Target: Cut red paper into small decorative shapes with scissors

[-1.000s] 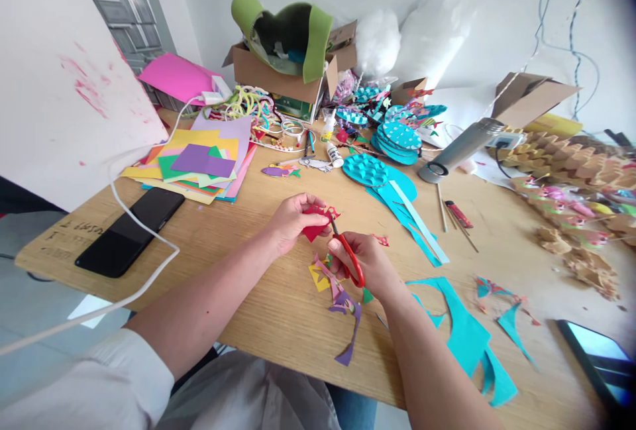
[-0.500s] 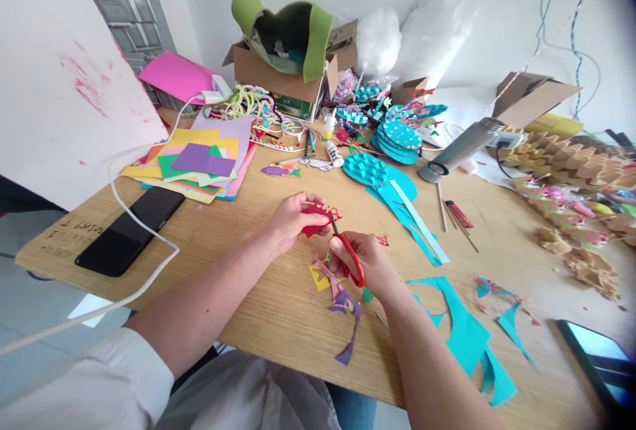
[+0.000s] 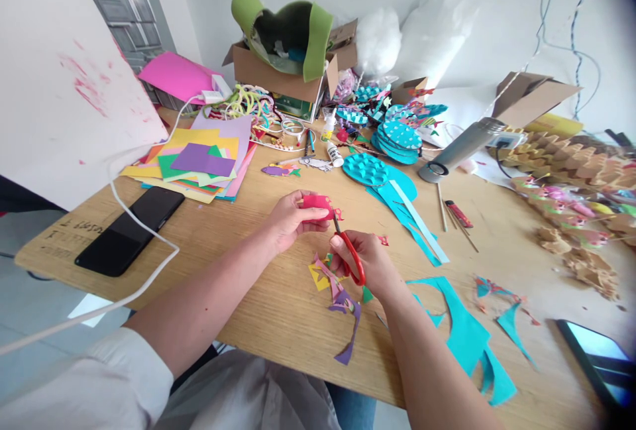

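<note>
while the left hand (image 3: 291,222) pinches red paper (image 3: 315,202) between thumb and fingers above the desk (image 3: 263,291), the right hand (image 3: 366,254) has its grip wrapped around red-handled scissors (image 3: 356,259), which reach the paper's four-o'clock edge; a purple scrap (image 3: 356,322) lies toward five o'clock.

It's bright in here, the light pale and diffuse, seemingly from the right, where a milky glare washes over the table (image 3: 511,238) and pale bands reflect off a phone (image 3: 597,354). Shadows lie soft and faint. The red paper (image 3: 315,204) glows pinkish; the scissors (image 3: 357,261) look fairly crisp. Rightward, things smear and stretch; 1 upper corner goes black.
</note>
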Available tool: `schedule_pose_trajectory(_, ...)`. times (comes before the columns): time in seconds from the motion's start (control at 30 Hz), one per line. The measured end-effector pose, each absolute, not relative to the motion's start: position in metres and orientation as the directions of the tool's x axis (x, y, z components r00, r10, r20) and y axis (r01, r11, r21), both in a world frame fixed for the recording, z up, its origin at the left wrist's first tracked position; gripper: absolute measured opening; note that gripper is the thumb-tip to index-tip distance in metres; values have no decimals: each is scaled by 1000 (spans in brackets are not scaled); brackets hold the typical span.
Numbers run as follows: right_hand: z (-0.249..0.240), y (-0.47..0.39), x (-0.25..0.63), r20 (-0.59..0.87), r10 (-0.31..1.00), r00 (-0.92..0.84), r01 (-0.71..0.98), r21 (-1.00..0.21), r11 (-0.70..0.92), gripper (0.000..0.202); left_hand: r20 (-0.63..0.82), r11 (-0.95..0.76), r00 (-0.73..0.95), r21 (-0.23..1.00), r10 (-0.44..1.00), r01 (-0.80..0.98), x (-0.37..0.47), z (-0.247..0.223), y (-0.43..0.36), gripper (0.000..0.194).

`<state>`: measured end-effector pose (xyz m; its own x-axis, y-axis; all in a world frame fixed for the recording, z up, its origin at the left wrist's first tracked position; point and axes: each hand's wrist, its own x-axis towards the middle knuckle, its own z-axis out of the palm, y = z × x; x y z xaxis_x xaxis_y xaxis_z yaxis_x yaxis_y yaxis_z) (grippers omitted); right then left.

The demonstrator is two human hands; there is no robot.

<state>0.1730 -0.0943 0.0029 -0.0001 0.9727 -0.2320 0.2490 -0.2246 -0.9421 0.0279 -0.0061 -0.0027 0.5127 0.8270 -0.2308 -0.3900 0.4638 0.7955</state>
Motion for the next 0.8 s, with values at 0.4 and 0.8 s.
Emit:
schedule_pose_trajectory(0.4,4,-95,171,-223,975,-6,290,-933,-211,54,-260,475,514,808,817,-348,30,-6,-8,42)
schedule_pose_trajectory(0.8,5,-95,171,-242,970,-6,271,-934,-231,55,-221,416,493,847,841,-331,31,-6,-9,43)
